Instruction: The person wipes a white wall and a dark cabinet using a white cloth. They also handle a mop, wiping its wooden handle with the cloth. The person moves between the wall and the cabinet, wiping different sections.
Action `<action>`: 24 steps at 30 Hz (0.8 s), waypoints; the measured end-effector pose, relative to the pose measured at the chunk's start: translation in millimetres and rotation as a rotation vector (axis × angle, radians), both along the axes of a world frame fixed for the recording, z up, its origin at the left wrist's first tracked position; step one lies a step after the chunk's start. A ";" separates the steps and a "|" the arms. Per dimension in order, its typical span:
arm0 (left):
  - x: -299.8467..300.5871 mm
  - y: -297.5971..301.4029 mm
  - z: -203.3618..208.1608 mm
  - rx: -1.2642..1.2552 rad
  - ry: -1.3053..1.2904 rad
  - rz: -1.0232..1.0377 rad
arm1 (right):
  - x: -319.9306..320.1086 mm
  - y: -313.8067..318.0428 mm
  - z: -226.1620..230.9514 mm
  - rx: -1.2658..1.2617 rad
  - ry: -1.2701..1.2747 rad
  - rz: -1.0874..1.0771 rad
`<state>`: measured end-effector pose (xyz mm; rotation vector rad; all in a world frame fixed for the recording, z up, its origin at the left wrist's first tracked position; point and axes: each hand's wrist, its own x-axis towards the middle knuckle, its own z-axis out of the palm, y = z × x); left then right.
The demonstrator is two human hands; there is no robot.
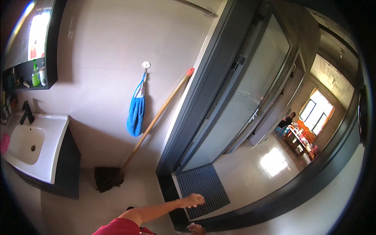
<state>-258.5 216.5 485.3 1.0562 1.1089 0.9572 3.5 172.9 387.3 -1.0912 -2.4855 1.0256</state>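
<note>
The person's left hand (192, 200) reaches out from a red short sleeve (119, 227), its fingers bent in loosely rather than spread; whether anything sits inside the curl cannot be told. The right hand (196, 229) shows only in part at the lower edge, just below the left one, and its grip cannot be made out.

In this view the left hand lies over the near part of a dark grey, ribbed rectangular mat (209, 182); contact between the two cannot be judged. Along the mat's left side runs a black doorway sill (167, 190), and a thick dark grey frame (313, 178) curves past on the right. Between them the doorway stands open, with a frosted-glass door (250, 90) swung back and glossy pale floor tiles (246, 168) stretching on to a further room, where a seated person (289, 118) is beside a cluttered table (295, 139).

The mat lies flat on the tiles just past the sill, its narrow parallel grooves running lengthwise. On the sill's near side, a wooden-handled mop (154, 117) with a dark head leans against the pale wall (105, 43), near a fluffy blue hanging cloth (136, 113).
</note>
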 end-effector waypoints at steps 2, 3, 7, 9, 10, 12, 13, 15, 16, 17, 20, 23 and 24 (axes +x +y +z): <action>-45.0 1.2 25.2 0.176 0.203 0.241 | -57.7 5.5 70.8 -0.366 0.272 -0.049; -67.5 14.4 16.3 0.217 0.387 0.388 | -75.7 20.8 73.7 -0.274 0.279 -0.024; -173.1 37.2 30.2 0.266 0.473 0.871 | -176.6 69.0 139.4 0.050 0.359 -0.063; -212.6 51.4 60.5 0.348 0.554 0.952 | -221.8 87.3 204.4 0.276 0.489 -0.021; -235.6 58.0 74.0 0.360 0.596 0.972 | -246.8 101.3 230.7 0.329 0.525 -0.031; -281.0 73.6 96.0 0.483 0.680 1.026 | -291.9 133.4 278.1 0.401 0.675 -0.010; -304.5 80.6 97.5 0.591 0.724 1.063 | -314.9 149.4 298.7 0.415 0.790 0.028; -330.9 87.6 123.9 0.530 0.726 1.039 | -356.8 181.9 347.6 0.672 0.867 0.005; -346.9 89.6 130.0 0.520 0.767 1.047 | -380.3 197.9 374.3 0.819 0.862 -0.037; -362.9 92.1 132.5 0.508 0.805 1.056 | -405.3 210.9 403.8 0.869 0.934 -0.058; -384.2 113.0 146.5 0.496 0.826 1.030 | -461.4 249.3 486.2 1.150 1.034 -0.112; -394.1 139.6 157.8 0.547 0.883 1.047 | -510.2 286.6 537.8 1.359 0.977 -0.184; -400.7 150.1 154.7 0.537 0.882 1.046 | -525.6 302.7 543.4 1.425 0.926 -0.240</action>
